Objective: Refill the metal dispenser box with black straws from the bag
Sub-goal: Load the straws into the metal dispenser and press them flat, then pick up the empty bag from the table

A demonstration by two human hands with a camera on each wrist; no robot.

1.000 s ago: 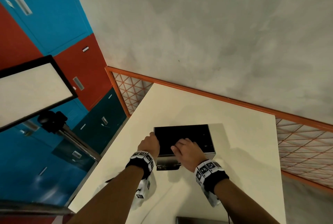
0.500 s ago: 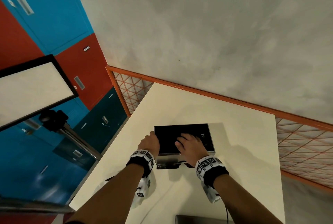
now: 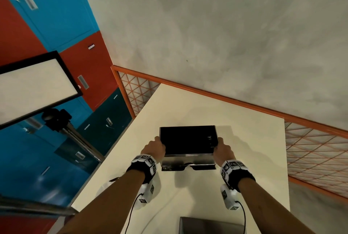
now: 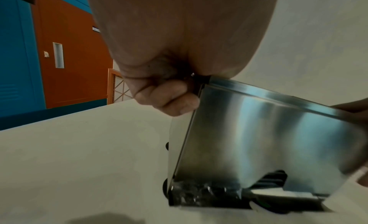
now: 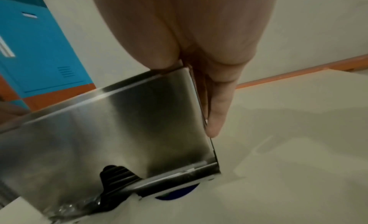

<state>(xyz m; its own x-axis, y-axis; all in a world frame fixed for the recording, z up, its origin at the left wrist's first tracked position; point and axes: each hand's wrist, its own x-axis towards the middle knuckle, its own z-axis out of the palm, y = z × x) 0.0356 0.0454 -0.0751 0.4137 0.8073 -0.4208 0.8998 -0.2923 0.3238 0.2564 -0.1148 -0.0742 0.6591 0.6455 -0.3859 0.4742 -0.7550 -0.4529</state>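
Note:
The metal dispenser box (image 3: 188, 160) stands on the cream table (image 3: 244, 158); its top (image 3: 186, 139) looks flat black. Black straws (image 4: 272, 180) show through the notch low in its steel front (image 5: 119, 117), and again in the right wrist view as straws (image 5: 117, 173). My left hand (image 3: 154, 147) grips the box's upper left corner with curled fingers (image 4: 171, 101). My right hand (image 3: 223, 148) holds the right side, with the fingers (image 5: 217, 110) down the side wall and the thumb at the top edge. No bag is clearly in view.
Crumpled clear plastic (image 4: 199, 191) lies at the box's front base. A grey flat object (image 3: 211, 226) sits at the table's near edge. An orange mesh rail (image 3: 310, 150) borders the far and right sides. A light panel on a stand (image 3: 33, 86) is at the left.
My right hand has left the black top of the box and moved to its right side. The left hand has stayed at the left corner.

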